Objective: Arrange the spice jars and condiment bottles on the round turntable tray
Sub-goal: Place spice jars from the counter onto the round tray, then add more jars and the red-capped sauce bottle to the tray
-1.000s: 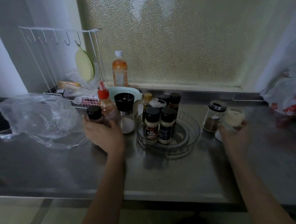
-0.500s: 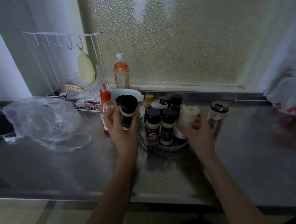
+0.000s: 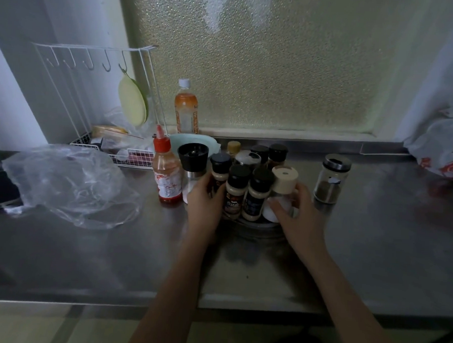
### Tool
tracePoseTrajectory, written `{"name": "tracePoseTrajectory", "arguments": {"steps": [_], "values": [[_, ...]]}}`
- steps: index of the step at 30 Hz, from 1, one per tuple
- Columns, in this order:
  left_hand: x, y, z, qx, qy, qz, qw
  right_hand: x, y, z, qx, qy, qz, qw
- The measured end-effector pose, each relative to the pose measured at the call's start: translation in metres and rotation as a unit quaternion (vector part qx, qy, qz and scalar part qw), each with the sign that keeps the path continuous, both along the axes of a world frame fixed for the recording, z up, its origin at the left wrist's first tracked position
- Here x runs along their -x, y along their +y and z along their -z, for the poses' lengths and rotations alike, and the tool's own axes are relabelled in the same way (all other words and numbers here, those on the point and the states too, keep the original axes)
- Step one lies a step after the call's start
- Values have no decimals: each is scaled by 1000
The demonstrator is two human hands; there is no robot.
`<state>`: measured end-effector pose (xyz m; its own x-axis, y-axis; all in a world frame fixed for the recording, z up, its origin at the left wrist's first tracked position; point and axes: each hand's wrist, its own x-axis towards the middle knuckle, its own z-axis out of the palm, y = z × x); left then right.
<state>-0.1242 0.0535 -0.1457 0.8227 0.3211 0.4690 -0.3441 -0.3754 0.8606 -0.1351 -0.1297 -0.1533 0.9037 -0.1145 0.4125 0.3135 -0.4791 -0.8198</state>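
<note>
The clear round turntable tray [image 3: 254,225] sits mid-counter, crowded with several black-capped spice jars [image 3: 236,191]. My left hand [image 3: 204,199] is closed around a black-capped jar [image 3: 219,171] at the tray's left side. My right hand [image 3: 295,207] grips a cream-lidded jar [image 3: 284,181] with white contents at the tray's right side. A black-topped grinder [image 3: 193,160] and a red-capped sauce bottle [image 3: 166,177] stand just left of the tray. A glass jar with a metal lid [image 3: 331,179] stands to its right.
A crumpled clear plastic bag [image 3: 69,186] lies at left on the steel counter [image 3: 373,244]. A white wire rack [image 3: 111,152] and an orange drink bottle [image 3: 186,109] stand at the back. A mint bowl [image 3: 193,140] is behind the grinder. A white-red bag [image 3: 446,154] fills the far right.
Both hands came in to the tray, each bringing a jar: the left carried the black-capped one from the left, the right carried the cream-lidded one from the right and lowered it.
</note>
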Motion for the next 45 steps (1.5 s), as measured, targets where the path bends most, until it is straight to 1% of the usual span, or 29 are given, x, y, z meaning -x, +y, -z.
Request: {"name": "tracePoseTrajectory", "arguments": {"steps": [2, 4, 5, 7, 8, 10, 12, 14, 15, 16, 18, 20, 22, 24, 27, 29, 31, 32, 34, 35, 36, 38, 40, 42, 45], "values": [[-1, 1, 1, -18, 5, -13, 1000, 1, 1, -1, -5, 3, -1, 1000], [2, 1, 0, 0, 0, -29, 1000, 3, 3, -3, -9, 4, -3, 1000], [5, 1, -1, 9, -16, -54, 998, 4, 5, -4, -7, 6, -6, 1000], [10, 3, -3, 3, -58, -150, 987, 10, 9, -7, -6, 14, -9, 1000], [12, 6, -5, -5, -69, -212, 975, 15, 10, -10, -3, 9, 3, 1000], [11, 15, -9, -5, -65, -317, 946, 22, 13, -22, 16, -35, 72, 997], [4, 30, -14, 13, -44, -353, 935, 25, 21, -48, 35, -101, 127, 986], [-8, 48, -12, 26, -14, -318, 948, 19, 38, -79, 79, -161, 103, 978], [-13, 56, -9, 26, 3, -285, 958, 13, 52, -93, 123, -176, 72, 974], [-17, 63, -4, 23, 19, -249, 968, 5, 67, -104, 186, -172, 35, 967], [-20, 70, 4, 33, 42, -181, 982, -12, 101, -117, 328, -120, -29, 936], [-20, 72, 9, 81, 51, -138, 986, -33, 132, -120, 434, -55, -62, 897], [-22, 75, 13, 101, 50, -144, 983, -51, 154, -117, 481, -2, -74, 874], [-22, 76, 15, 93, 37, -176, 979, -63, 168, -113, 499, 27, -67, 864], [-21, 74, 13, 75, -7, -220, 973, -66, 175, -108, 483, 27, -65, 873], [-18, 70, 7, 74, -46, -236, 968, -62, 173, -106, 455, -7, -84, 886], [-14, 69, 1, 95, -76, -247, 961, -50, 166, -111, 404, -63, -98, 907], [-13, 68, -2, 105, -87, -253, 958, -42, 161, -116, 357, -90, -96, 925], [-8, 67, -8, 122, -110, -261, 951, -27, 145, -136, 227, -139, -83, 960], [-5, 65, -10, 134, -115, -257, 950, -19, 135, -147, 164, -163, -74, 970], [-1, 62, -14, 144, -118, -245, 951, -12, 123, -159, 116, -187, -61, 973], [8, 54, -17, 144, -123, -218, 957, -1, 94, -179, 57, -219, -24, 974], [18, 44, -21, 134, -121, -189, 965, 10, 61, -190, 38, -221, 8, 975], [23, 31, -24, 131, -121, -154, 972, 19, 31, -189, 57, -207, 38, 976], [26, 13, -24, 112, -116, -86, 983, 23, 3, -172, 97, -158, 63, 981]]}}
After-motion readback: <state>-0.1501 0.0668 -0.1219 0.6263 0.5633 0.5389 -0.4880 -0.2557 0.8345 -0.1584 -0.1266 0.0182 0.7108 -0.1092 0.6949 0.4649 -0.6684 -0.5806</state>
